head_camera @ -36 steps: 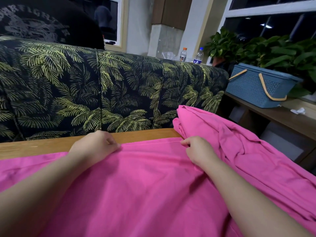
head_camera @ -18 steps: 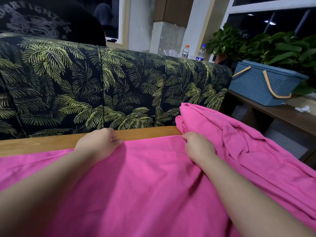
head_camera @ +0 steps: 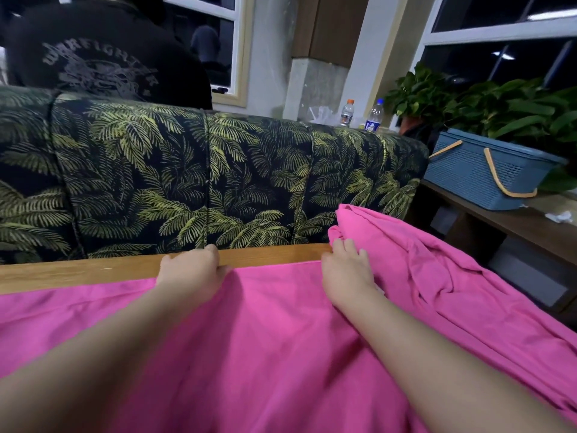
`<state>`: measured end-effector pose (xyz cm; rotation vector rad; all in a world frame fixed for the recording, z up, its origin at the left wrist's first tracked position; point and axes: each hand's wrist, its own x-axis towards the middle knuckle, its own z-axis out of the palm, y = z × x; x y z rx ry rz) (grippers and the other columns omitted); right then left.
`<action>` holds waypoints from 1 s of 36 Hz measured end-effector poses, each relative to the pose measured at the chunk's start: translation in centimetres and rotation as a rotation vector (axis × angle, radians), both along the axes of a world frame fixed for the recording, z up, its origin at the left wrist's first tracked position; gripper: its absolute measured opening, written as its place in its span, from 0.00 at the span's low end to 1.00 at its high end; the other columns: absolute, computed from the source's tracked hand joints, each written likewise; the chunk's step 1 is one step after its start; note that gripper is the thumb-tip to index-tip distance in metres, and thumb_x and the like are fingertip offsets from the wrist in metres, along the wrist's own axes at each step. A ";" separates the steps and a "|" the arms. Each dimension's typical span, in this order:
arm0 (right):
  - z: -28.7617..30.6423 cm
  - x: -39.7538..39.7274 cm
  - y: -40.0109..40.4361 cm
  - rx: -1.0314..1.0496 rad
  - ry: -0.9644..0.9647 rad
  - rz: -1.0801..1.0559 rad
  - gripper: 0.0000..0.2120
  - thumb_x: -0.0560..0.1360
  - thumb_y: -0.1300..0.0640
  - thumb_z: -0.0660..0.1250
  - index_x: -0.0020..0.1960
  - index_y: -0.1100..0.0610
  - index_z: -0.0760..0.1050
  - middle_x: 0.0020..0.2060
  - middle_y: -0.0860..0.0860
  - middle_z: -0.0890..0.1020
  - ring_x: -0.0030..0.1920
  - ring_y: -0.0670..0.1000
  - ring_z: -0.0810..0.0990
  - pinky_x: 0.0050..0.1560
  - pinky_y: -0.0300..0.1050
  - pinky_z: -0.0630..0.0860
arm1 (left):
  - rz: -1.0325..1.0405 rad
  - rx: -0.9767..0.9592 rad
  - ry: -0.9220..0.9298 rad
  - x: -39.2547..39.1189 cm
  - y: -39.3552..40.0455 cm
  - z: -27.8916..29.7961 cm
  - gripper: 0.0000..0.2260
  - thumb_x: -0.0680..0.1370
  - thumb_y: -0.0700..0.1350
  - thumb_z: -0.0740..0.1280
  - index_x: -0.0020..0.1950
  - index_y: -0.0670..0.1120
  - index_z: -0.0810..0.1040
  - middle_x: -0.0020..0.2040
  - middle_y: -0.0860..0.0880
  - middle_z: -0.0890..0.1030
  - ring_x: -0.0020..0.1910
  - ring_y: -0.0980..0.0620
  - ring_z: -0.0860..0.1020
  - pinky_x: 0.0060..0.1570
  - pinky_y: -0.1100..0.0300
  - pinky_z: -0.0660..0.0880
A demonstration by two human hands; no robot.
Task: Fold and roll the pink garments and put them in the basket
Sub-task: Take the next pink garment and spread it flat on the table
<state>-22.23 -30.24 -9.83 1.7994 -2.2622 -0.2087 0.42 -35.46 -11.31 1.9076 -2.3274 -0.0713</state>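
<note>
A large pink garment (head_camera: 274, 339) lies spread over the wooden table (head_camera: 93, 271), and its right part is bunched into a crumpled heap (head_camera: 421, 267). My left hand (head_camera: 192, 271) grips the garment's far edge with curled fingers, close to the table's far rim. My right hand (head_camera: 346, 273) grips the same far edge further right, with its knuckles against the bunched heap. Both forearms lie over the cloth. The blue basket (head_camera: 477, 179) with tan handles stands on a low shelf at the right, well away from both hands.
A sofa back (head_camera: 218, 176) with a palm-leaf print stands just beyond the table. Behind it sits a person in a black printed shirt (head_camera: 100, 60). Two bottles (head_camera: 373, 115) and potted plants (head_camera: 499, 107) are at the back right. A crumpled tissue (head_camera: 560, 217) lies on the shelf.
Both hands have slid forward with the garment's far edge, nearer the table's far rim. The right hand now lies against the bunched heap.
</note>
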 end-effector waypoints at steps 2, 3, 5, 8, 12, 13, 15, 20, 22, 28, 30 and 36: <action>0.6 2.1 0.7 -0.021 -0.159 0.072 0.14 0.77 0.59 0.61 0.62 0.58 0.74 0.61 0.55 0.70 0.65 0.57 0.66 0.63 0.50 0.66 | -0.023 0.044 0.069 1.7 0.1 0.3 0.14 0.81 0.58 0.54 0.58 0.51 0.70 0.57 0.50 0.78 0.60 0.47 0.76 0.60 0.50 0.66; 0.8 3.3 1.1 -0.004 -0.260 0.081 0.15 0.78 0.58 0.60 0.62 0.59 0.74 0.62 0.56 0.71 0.65 0.58 0.68 0.63 0.50 0.67 | -0.032 0.075 0.120 2.6 0.2 0.4 0.13 0.82 0.57 0.54 0.59 0.52 0.71 0.57 0.50 0.79 0.60 0.47 0.75 0.60 0.51 0.66; 0.5 5.5 1.9 0.082 -0.430 0.083 0.16 0.79 0.57 0.58 0.63 0.61 0.73 0.63 0.58 0.72 0.65 0.58 0.70 0.64 0.49 0.68 | -0.058 0.104 0.186 4.8 0.1 0.2 0.11 0.81 0.56 0.56 0.57 0.53 0.72 0.56 0.50 0.79 0.59 0.47 0.76 0.61 0.51 0.69; -0.8 7.6 2.7 0.184 -0.496 0.085 0.20 0.80 0.51 0.56 0.67 0.61 0.70 0.67 0.59 0.70 0.68 0.58 0.67 0.69 0.50 0.65 | -0.068 0.109 0.131 7.6 0.4 0.0 0.06 0.79 0.57 0.60 0.50 0.57 0.73 0.49 0.56 0.77 0.57 0.51 0.76 0.58 0.50 0.72; -1.5 8.5 3.4 0.135 -0.488 0.062 0.25 0.81 0.44 0.53 0.72 0.57 0.64 0.72 0.55 0.65 0.72 0.57 0.61 0.72 0.53 0.60 | -0.002 0.087 0.037 9.0 1.0 -0.3 0.10 0.78 0.58 0.62 0.47 0.52 0.76 0.47 0.54 0.77 0.56 0.50 0.75 0.56 0.53 0.70; -1.6 8.5 3.3 0.111 -0.496 0.056 0.25 0.81 0.44 0.53 0.73 0.57 0.64 0.72 0.55 0.65 0.73 0.57 0.61 0.72 0.53 0.60 | 0.011 0.089 0.020 9.0 1.0 -0.3 0.12 0.79 0.57 0.62 0.48 0.49 0.77 0.49 0.53 0.78 0.56 0.50 0.75 0.55 0.54 0.69; -1.8 8.3 3.2 0.084 -0.512 0.061 0.25 0.81 0.43 0.53 0.73 0.56 0.64 0.73 0.54 0.65 0.72 0.56 0.62 0.72 0.53 0.60 | 0.041 0.092 0.028 8.8 0.9 -0.4 0.14 0.80 0.55 0.60 0.50 0.46 0.78 0.50 0.50 0.80 0.56 0.49 0.76 0.51 0.55 0.66; -2.2 7.8 2.6 0.103 -0.485 0.082 0.26 0.80 0.41 0.54 0.74 0.52 0.64 0.72 0.55 0.66 0.71 0.58 0.64 0.71 0.53 0.62 | 0.153 0.081 0.091 8.6 0.6 0.0 0.10 0.82 0.52 0.56 0.51 0.49 0.73 0.54 0.47 0.80 0.58 0.46 0.76 0.56 0.52 0.66; -2.1 7.9 2.5 0.115 -0.464 0.085 0.26 0.80 0.40 0.54 0.73 0.52 0.65 0.71 0.55 0.66 0.70 0.59 0.64 0.71 0.53 0.62 | 0.177 0.076 0.074 8.6 0.5 -0.3 0.11 0.81 0.54 0.57 0.53 0.49 0.73 0.56 0.47 0.79 0.60 0.46 0.75 0.58 0.51 0.66; -1.5 8.7 2.5 0.125 -0.421 0.059 0.30 0.78 0.35 0.51 0.73 0.53 0.64 0.72 0.55 0.65 0.70 0.60 0.64 0.69 0.55 0.64 | 0.230 0.008 0.135 8.5 0.7 -1.1 0.12 0.79 0.57 0.60 0.53 0.49 0.72 0.56 0.48 0.79 0.59 0.45 0.75 0.57 0.51 0.66; -1.1 9.0 2.4 0.126 -0.422 0.037 0.31 0.78 0.35 0.49 0.73 0.53 0.63 0.72 0.55 0.64 0.70 0.61 0.62 0.69 0.56 0.64 | 0.229 -0.032 0.150 9.0 1.0 -1.0 0.15 0.78 0.58 0.63 0.56 0.49 0.71 0.59 0.48 0.76 0.60 0.45 0.74 0.57 0.50 0.66; -0.2 9.5 1.6 0.205 -0.361 -0.051 0.36 0.76 0.31 0.49 0.76 0.51 0.57 0.76 0.53 0.56 0.74 0.61 0.57 0.69 0.63 0.59 | 0.170 -0.093 0.126 13.8 3.3 0.9 0.12 0.78 0.56 0.63 0.59 0.54 0.75 0.61 0.50 0.75 0.63 0.48 0.71 0.60 0.50 0.66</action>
